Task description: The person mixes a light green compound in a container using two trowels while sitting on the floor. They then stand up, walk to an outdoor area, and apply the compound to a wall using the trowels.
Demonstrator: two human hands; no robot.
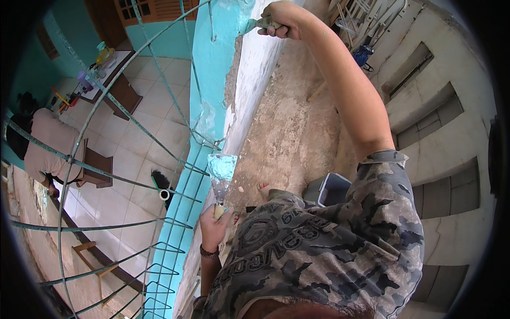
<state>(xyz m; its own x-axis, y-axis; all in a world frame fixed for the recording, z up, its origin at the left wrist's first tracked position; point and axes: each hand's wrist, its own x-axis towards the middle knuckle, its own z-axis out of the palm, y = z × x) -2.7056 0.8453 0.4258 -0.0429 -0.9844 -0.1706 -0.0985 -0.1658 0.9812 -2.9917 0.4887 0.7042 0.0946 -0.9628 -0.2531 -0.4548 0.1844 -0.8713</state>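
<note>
My right hand [279, 21] grips a small scraper [262, 24] at the upper centre, its blade against the turquoise edge of the wall top [217, 50], where paint is broken away along a rough grey strip [231, 85] beside white plaster. Lower down, my left hand [212, 228] is closed on the pale handle of a putty knife [219, 186], whose wide blade carries a lump of light blue paste [222, 166]. The metal grille [69, 158] runs along the wall just left of this knife.
Behind the grille, a person [53, 141] bends on the tiled floor side near a wooden stool, a table [109, 87] with containers and a black brush [159, 178]. At right are a grey bin [334, 189], leaning ladders [356, 26] and a cracked wall with openings. My bare foot rests on rough concrete.
</note>
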